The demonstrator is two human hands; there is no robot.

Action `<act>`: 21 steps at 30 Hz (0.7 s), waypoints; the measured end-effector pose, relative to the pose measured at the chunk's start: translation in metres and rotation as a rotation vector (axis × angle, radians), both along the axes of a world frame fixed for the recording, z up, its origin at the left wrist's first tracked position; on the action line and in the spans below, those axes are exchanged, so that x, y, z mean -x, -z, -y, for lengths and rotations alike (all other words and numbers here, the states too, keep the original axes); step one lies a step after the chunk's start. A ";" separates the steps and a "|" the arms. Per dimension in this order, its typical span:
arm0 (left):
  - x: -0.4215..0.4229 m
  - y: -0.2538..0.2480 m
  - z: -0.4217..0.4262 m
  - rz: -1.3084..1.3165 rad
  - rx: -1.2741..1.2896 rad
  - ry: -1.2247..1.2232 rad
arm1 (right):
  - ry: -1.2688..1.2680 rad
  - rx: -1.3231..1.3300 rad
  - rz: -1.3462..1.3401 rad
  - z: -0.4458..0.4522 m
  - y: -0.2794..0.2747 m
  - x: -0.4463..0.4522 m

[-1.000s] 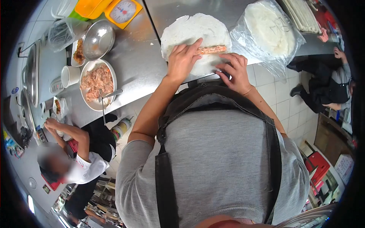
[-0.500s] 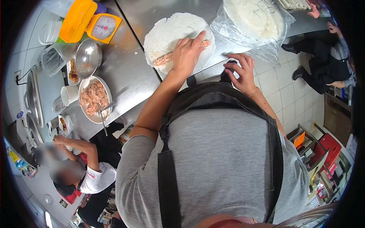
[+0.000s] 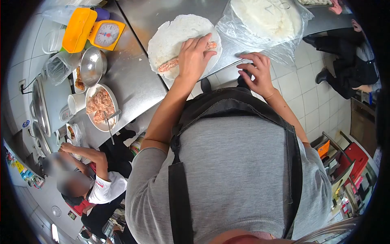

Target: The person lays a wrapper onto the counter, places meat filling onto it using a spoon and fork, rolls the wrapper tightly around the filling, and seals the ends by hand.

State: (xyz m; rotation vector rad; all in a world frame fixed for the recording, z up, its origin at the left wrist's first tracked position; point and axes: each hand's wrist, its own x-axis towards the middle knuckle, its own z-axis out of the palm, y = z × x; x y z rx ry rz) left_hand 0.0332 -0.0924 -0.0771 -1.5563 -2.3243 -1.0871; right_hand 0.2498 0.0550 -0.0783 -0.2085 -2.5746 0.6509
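Note:
A round white dough sheet [image 3: 168,38] lies on the steel counter, with a thin strip of pinkish minced filling [image 3: 168,65] across it. My left hand [image 3: 194,57] rests over the middle of this strip, fingers extended and thumb apart; the strip shows on both sides of it. To the right, my right hand [image 3: 256,73] hovers at the counter's front edge, off the sheet, with its fingers loosely curved, apart and empty. Beyond it is a plastic bag holding a stack of round white sheets [image 3: 266,20].
Left on the counter stand a bowl of minced filling [image 3: 99,103] with utensils, a metal bowl [image 3: 92,67], a white cup [image 3: 76,103], an orange scale [image 3: 107,34] and an orange container [image 3: 79,30]. One person [image 3: 109,187] is at lower left, another [image 3: 349,65] at right.
My right hand has come off the dough sheet to the counter's edge. My left hand stays over the filling, where more of the strip now shows at left. The view has shifted.

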 end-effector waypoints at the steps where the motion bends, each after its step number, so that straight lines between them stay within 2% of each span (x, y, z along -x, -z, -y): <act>1: 0.003 0.004 0.002 -0.008 0.006 0.024 | -0.017 0.001 -0.002 0.004 0.000 0.003; 8: 0.010 0.012 0.022 -0.029 0.032 0.028 | -0.305 0.012 -0.026 0.041 0.001 0.055; 21: 0.041 0.011 0.128 -0.053 0.065 -0.142 | -0.368 -0.055 0.001 0.047 0.003 0.080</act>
